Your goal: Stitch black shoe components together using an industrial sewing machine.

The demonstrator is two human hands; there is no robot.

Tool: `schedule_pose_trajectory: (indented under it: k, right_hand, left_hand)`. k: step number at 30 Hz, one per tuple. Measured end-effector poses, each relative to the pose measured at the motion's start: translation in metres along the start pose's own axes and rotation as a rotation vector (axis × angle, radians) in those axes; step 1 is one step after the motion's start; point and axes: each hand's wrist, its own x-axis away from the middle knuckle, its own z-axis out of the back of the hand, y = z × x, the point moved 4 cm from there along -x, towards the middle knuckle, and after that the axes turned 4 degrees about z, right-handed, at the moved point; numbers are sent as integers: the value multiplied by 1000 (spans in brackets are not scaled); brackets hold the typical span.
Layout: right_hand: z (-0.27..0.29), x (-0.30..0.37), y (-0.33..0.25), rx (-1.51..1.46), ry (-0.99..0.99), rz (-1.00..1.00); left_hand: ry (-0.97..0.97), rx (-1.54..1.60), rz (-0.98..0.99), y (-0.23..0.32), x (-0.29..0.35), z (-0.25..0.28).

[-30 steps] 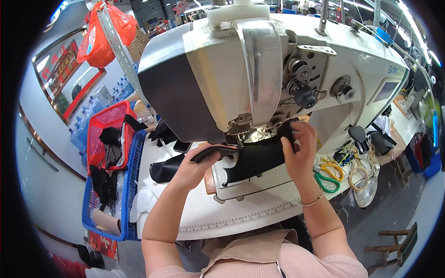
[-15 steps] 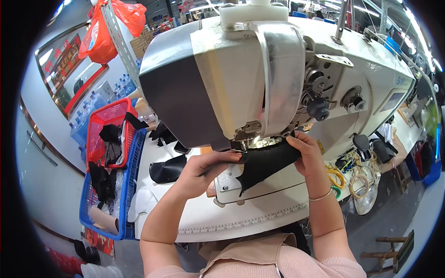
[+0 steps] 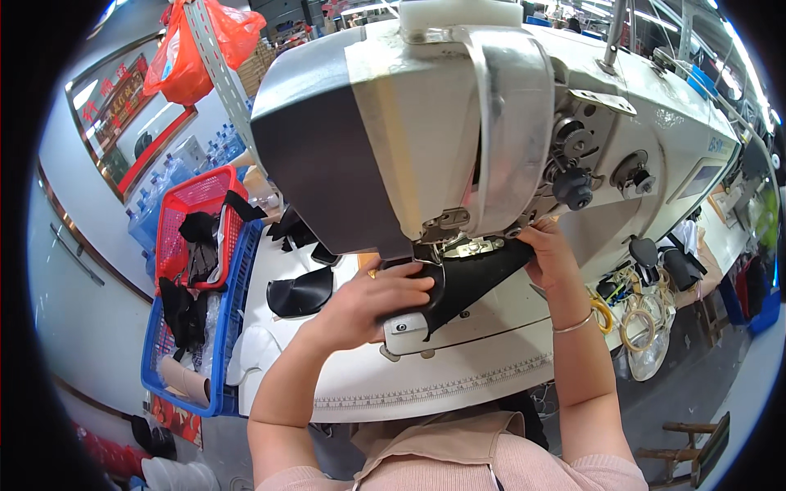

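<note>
A black, leather-like piece (image 3: pixel 479 282) lies under the needle area of a large white sewing machine (image 3: pixel 426 155), draped over its narrow metal bed (image 3: pixel 403 326). My left hand (image 3: pixel 368 303) rests on the left end of the piece beside the needle, fingers stretched out and lying over it. A ring shows on one of its fingers; the thumb is hidden. At the piece's upper right corner, my right hand (image 3: pixel 550 252) pinches the edge between thumb and fingers, just below the machine head. The spot where the needle meets the piece is partly covered by the head.
Left of the machine, a cut black piece (image 3: pixel 300 292) lies on the white table (image 3: pixel 458 393), whose front edge carries a ruler. A red basket (image 3: pixel 176 196) sits on a blue crate (image 3: pixel 219 391). Rings of tape (image 3: pixel 637 329) hang at right; a wooden stool (image 3: pixel 688 442) stands below.
My left hand has gone from pinching the piece's left end to lying over it with fingers extended. The right hand keeps its pinch. The whole view has shifted slightly.
</note>
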Motion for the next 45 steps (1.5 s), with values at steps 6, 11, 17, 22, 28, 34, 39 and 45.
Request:
schedule_pose_trajectory:
  k: [6,11,17,22,28,34,39,45]
  right_hand:
    - [-4,-9,1,-26,10,23]
    - [8,-35,12,-17,127,-10]
    - [49,-75,27,145,31,107]
    - [1,-40,23,-65,452,-186]
    - [-22,23,21,-150,75,-42]
    - [-14,-7,19,-149,127,-86]
    - [-17,-30,28,-212,192,-94]
    - [76,-112,77,46,-7,113]
  left_hand:
    - [39,-75,-67,-2,4,-7]
    - [116,-31,22,-4,-1,-6]
    - [180,244,127,-10,-15,-5]
    - [212,432,360,-24,-1,-4]
    - [187,18,-50,-10,-10,-4]
    - [220,-95,-34,-12,-7,-11]
    - [271,-184,60,-4,-5,-11]
    - [335,-227,94,16,-23,-28]
